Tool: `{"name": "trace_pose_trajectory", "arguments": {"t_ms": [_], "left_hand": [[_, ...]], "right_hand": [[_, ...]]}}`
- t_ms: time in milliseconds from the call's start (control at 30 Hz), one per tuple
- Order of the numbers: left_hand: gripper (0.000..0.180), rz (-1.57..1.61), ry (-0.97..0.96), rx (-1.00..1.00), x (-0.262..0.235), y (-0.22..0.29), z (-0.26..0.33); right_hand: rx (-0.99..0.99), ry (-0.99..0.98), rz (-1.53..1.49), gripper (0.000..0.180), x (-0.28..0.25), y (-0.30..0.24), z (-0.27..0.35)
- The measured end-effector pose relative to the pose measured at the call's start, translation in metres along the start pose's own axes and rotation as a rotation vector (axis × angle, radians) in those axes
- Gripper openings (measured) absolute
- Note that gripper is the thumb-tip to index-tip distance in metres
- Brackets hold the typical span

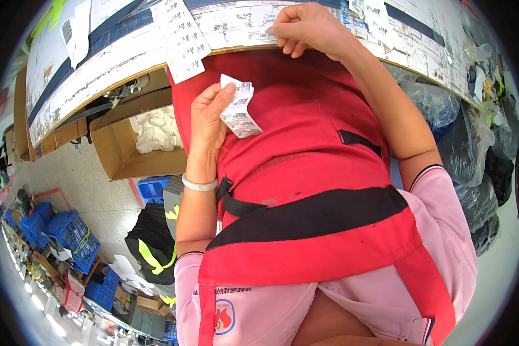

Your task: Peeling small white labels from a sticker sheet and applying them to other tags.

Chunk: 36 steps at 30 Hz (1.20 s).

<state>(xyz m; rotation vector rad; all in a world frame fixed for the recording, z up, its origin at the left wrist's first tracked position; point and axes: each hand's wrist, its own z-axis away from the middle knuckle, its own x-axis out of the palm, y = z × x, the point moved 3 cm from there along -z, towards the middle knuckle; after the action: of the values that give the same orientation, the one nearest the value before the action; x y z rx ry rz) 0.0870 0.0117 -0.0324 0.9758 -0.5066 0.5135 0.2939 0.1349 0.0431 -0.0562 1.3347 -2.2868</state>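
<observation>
My left hand [210, 106], wearing a pale bangle, is closed on a folded strip of white barcode labels [240, 118], thumb on top, in front of the red apron [294, 127]. At the table's near edge, my right hand [311, 29] has thumb and forefinger pinched at the corner of a white printed label [258, 37]. Its other fingers curl over the edge. Left of it, a long sheet of barcode labels [181, 40] lies on the worn white table [230, 34] and hangs over its edge.
More label strips [78, 34] lie at the table's left, others [378, 17] at the right. Below stands an open cardboard box [112, 147] with crumpled white material. Blue crates [75, 236] are on the lower left. Clear and dark plastic bags [467, 144] pile up on the right.
</observation>
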Motion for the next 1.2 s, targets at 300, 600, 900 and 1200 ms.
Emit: {"name": "trace_pose_trajectory", "arguments": {"t_ms": [300,600,900,1200], "left_hand": [[0.010,-0.032,0.038,-0.020,0.002,0.003,0.001],[0.010,-0.035,0.006,-0.014,0.004,-0.001,0.001],[0.009,-0.086,0.085,0.014,0.002,0.003,0.006],[0.010,-0.224,0.009,0.100,0.030,0.016,0.013]], "right_hand": [[-0.080,-0.006,0.136,0.019,0.004,-0.007,0.001],[-0.155,-0.029,-0.033,0.024,-0.003,0.011,0.011],[-0.202,0.207,-0.002,0.022,-0.088,0.028,0.060],[-0.084,0.715,0.574,0.030,-0.172,0.091,0.057]]}}
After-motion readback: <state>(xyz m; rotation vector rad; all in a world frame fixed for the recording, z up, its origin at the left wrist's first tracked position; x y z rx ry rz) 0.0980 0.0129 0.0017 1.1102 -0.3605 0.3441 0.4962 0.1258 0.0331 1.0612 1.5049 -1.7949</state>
